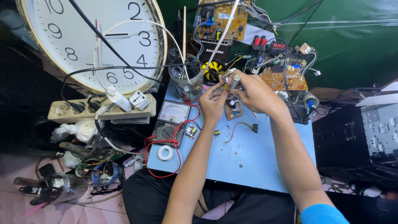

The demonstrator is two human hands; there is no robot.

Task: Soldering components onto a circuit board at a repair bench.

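wall: we see green sheet (352, 45) behind
floor: pinkish tiles (25, 207), lower left
surface: light blue board (248, 157) as our bench
light: bright on the board, dark at left

Evenly and fairly brightly lit from above, with strong, saturated colour. Soft glare on the pale clock face (89, 39); brightest on the blue board (244, 153). Deep shadow along the left edge and lower right corner. Sharp at centre, slightly soft and bowed toward the edges. Faint shadows beneath both forearms.

Head view, steeply down, close.
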